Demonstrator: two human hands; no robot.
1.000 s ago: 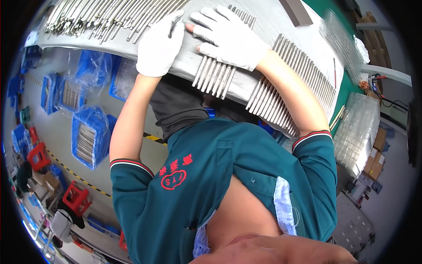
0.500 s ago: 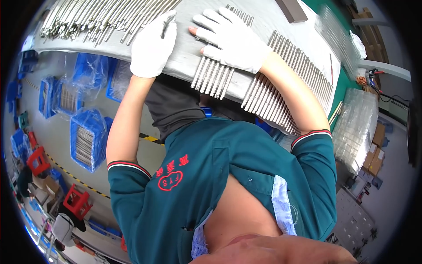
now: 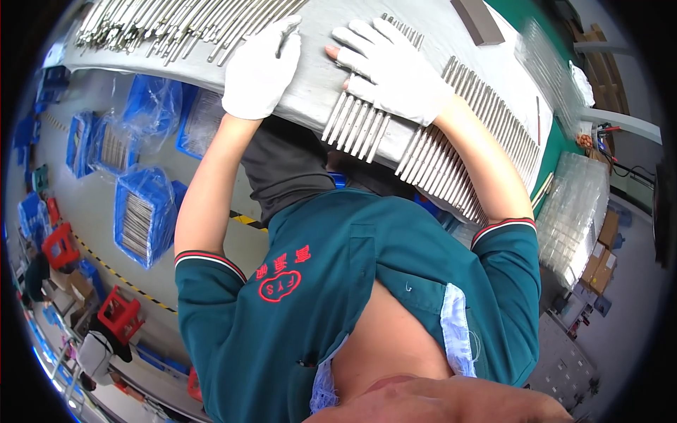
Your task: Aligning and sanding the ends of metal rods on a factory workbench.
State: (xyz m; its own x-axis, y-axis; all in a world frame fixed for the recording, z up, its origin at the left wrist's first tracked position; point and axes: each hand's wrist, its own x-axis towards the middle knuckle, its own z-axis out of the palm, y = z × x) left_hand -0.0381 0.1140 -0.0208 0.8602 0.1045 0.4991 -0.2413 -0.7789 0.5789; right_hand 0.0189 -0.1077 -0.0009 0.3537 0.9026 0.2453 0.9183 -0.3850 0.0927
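Note:
White gloves cover both of my hands. My right hand lies spread and palm down across a small row of metal rods, whose ends stick out on both sides of it. Two bare fingertips poke out of that glove. On the grey table cover beside the row rests my left hand, fingers stretched and close together, with no object visible in it. Left of it is a loose pile of metal rods. A larger, evenly laid row of rods extends beneath and past my right forearm.
A dark rectangular bar lies at the far side of the table. Clear plastic trays are stacked at the right. Blue crates with rods stand on the floor at left, near red stools. People are in the background.
The whole view has shifted slightly, so table and hands appear a little further right. Against the rods, both hands stay in nearly the same places.

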